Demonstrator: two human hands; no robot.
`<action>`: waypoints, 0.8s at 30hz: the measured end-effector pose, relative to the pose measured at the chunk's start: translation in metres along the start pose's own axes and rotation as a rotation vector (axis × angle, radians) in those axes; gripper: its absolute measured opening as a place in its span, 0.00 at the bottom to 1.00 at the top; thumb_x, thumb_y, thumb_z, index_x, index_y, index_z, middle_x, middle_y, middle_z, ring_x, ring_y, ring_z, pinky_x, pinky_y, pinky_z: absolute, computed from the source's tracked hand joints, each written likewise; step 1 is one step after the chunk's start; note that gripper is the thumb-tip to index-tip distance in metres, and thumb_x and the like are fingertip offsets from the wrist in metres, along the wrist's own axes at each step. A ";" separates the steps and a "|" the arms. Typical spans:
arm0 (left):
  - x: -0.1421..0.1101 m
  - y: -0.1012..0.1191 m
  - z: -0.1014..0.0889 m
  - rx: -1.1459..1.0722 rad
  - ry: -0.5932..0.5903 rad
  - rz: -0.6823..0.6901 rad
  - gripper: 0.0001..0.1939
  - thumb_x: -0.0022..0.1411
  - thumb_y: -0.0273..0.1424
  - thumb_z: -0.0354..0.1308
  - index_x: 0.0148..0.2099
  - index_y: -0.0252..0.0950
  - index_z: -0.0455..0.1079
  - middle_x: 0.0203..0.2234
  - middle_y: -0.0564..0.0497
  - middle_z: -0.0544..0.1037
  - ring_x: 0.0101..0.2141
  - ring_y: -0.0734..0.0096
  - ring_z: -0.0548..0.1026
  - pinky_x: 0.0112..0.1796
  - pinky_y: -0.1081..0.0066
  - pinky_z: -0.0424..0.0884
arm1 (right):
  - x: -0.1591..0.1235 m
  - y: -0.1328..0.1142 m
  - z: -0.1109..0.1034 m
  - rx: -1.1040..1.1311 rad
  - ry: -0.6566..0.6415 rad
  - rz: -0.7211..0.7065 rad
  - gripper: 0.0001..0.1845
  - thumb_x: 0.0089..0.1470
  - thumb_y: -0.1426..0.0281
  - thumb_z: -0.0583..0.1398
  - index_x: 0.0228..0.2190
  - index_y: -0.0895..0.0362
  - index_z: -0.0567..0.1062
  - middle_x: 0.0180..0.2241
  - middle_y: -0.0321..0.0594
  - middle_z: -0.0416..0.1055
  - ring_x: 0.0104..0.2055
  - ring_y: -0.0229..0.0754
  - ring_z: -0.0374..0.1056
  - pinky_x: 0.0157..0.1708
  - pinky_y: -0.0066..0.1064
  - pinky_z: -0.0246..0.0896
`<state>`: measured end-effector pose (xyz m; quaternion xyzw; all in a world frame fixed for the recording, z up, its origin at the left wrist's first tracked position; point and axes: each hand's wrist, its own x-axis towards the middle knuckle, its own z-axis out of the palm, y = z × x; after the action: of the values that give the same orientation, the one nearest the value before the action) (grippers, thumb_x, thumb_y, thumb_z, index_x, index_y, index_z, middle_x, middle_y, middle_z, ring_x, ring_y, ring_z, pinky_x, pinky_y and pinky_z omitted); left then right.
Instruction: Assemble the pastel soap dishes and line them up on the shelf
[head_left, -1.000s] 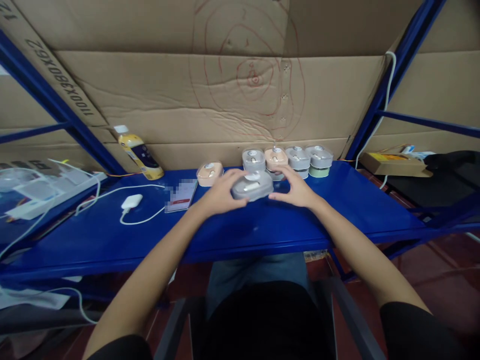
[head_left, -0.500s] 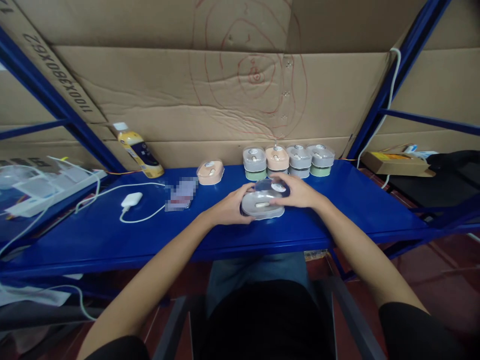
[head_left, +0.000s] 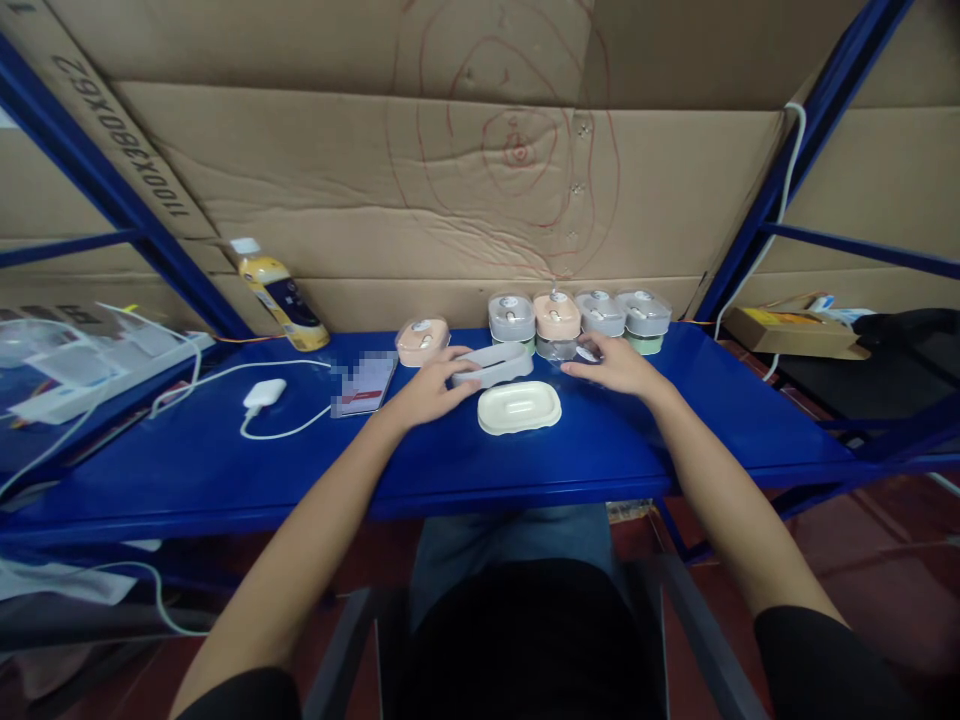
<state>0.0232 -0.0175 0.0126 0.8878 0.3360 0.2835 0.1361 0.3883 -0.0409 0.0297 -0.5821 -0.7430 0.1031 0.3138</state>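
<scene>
Pinched at its left end by my left hand (head_left: 435, 392) is a grey oval frame (head_left: 504, 366), tilted just above or on the blue table. My right hand (head_left: 613, 366) has its fingers on a clear lid (head_left: 586, 354) with a round sticker, partly hidden by the fingers. Between the hands and nearer to me lies a cream oval base (head_left: 520, 408), flat on the table, with a raised bar in its middle. Behind them, several small lidded boxes in grey, peach and green stand stacked in a row, among them a peach box (head_left: 557, 313).
A single peach box (head_left: 422, 341) stands left of the row. Farther left are a phone (head_left: 369, 384), a white charger (head_left: 264, 394) with cables and a leaning yellow bottle (head_left: 283, 295). Cardboard (head_left: 300, 180) backs the blue table (head_left: 225, 480); blue posts flank it.
The grey box held between both hands has come apart. Its cream base now lies on the table, the frame has moved left with my left hand, and the lid right with my right hand.
</scene>
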 end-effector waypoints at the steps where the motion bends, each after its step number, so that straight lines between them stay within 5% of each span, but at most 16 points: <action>1: 0.000 -0.006 -0.004 0.038 0.009 -0.033 0.25 0.73 0.50 0.56 0.55 0.36 0.82 0.63 0.36 0.75 0.64 0.42 0.75 0.69 0.41 0.66 | 0.000 0.001 -0.001 -0.027 -0.033 0.017 0.42 0.53 0.39 0.71 0.56 0.56 0.80 0.49 0.52 0.84 0.50 0.62 0.80 0.50 0.51 0.75; 6: -0.001 -0.020 -0.013 0.121 -0.010 -0.147 0.25 0.71 0.49 0.55 0.53 0.35 0.81 0.61 0.36 0.75 0.63 0.42 0.75 0.69 0.39 0.65 | 0.002 0.006 -0.001 -0.106 -0.180 0.023 0.39 0.52 0.37 0.70 0.51 0.55 0.81 0.45 0.50 0.84 0.44 0.60 0.80 0.46 0.49 0.75; 16: -0.008 0.036 0.029 -0.054 -0.113 0.162 0.18 0.69 0.41 0.64 0.56 0.39 0.81 0.67 0.38 0.68 0.66 0.47 0.73 0.69 0.50 0.68 | 0.003 0.004 0.005 0.088 0.138 -0.061 0.41 0.54 0.37 0.69 0.55 0.56 0.81 0.45 0.51 0.84 0.45 0.60 0.80 0.48 0.53 0.75; 24: -0.007 0.031 0.028 -0.053 -0.077 0.111 0.20 0.63 0.36 0.69 0.56 0.39 0.77 0.67 0.39 0.68 0.66 0.47 0.74 0.69 0.48 0.69 | 0.003 0.002 0.010 0.077 0.128 -0.087 0.41 0.53 0.37 0.69 0.54 0.56 0.82 0.46 0.51 0.84 0.45 0.60 0.79 0.48 0.52 0.75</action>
<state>0.0516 -0.0467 0.0012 0.9114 0.2733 0.2650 0.1564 0.3837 -0.0350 0.0219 -0.5421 -0.7415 0.0805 0.3871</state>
